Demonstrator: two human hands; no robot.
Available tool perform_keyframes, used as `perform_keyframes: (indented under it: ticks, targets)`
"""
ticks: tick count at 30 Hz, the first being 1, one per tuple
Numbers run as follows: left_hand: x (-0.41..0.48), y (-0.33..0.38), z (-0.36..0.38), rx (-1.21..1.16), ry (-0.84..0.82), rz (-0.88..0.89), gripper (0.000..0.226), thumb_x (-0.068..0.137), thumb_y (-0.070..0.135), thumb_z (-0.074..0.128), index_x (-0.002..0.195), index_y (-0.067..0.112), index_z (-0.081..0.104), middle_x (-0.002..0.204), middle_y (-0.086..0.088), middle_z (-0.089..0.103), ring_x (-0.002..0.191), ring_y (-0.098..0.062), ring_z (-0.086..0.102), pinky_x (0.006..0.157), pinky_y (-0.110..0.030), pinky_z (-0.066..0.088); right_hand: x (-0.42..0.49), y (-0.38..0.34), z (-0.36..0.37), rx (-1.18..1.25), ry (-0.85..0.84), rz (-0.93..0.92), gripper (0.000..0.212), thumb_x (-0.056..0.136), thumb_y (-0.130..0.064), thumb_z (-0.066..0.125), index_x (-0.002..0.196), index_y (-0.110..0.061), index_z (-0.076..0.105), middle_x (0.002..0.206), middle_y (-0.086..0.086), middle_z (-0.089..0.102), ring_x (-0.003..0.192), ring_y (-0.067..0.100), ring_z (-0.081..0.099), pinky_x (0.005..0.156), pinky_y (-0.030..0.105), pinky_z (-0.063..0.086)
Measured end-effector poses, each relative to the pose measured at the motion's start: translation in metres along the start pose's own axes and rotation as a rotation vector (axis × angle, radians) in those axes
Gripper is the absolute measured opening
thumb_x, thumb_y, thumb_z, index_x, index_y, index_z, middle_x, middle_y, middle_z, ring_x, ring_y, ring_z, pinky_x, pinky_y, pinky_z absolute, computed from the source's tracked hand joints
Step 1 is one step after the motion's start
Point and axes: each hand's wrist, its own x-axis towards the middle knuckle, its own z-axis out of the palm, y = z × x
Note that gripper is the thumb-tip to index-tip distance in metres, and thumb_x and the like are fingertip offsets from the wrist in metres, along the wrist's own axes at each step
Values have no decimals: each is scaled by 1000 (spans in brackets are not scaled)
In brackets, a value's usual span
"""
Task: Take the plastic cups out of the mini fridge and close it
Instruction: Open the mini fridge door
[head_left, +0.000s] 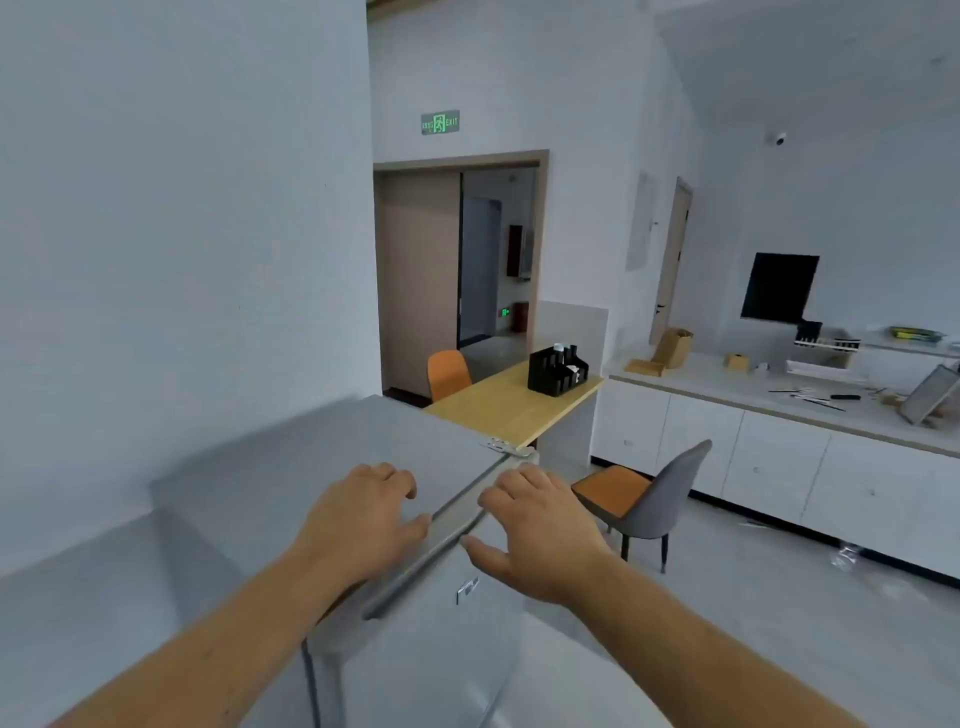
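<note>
Mini fridge (332, 467) low in frame, grey, against white wall; door (447, 639) looks shut or nearly so, seam running toward 1 o'clock up to hinge (506, 447). Left hand (363, 514) flat on fridge top, fingers loosely spread, gripping nothing. Right hand (540, 525) at 3 o'clock of left, over door's top edge, fingers open, thumb touching edge, holding nothing. Plastic cups not visible. Grey-and-orange chair (649, 499) near, at 3 o'clock of right hand. Wooden table (504, 405) at 12 o'clock beyond fridge.
</note>
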Motion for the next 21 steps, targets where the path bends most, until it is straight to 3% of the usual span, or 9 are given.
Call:
perform_keyframes:
  ticks: [6,12,21]
  targets:
    - [-20,-31,25,-66,-84,-15,46,88,69,42,110,33,61,108,12,63,99,-12,56,81,-33,51,5,-32,47,-15,-127,-114,59,96,-68,34,114,-20,64,104,-1,58,104,22,48,103,40,37]
    - [-26,-41,39,-164,12,-19,35,91,59,47,103,32,65,103,14,63,95,-10,53,81,-32,49,2,-46,74,84,-126,-132,45,95,-57,42,112,-21,63,100,-3,56,96,19,47,94,36,43]
    - [-27,-45,43,-226,-36,-9,34,97,57,47,117,36,64,120,17,64,108,-8,53,91,-31,48,-9,-46,82,246,-56,-72,41,99,-57,43,121,-29,64,118,-11,61,113,11,50,99,29,44]
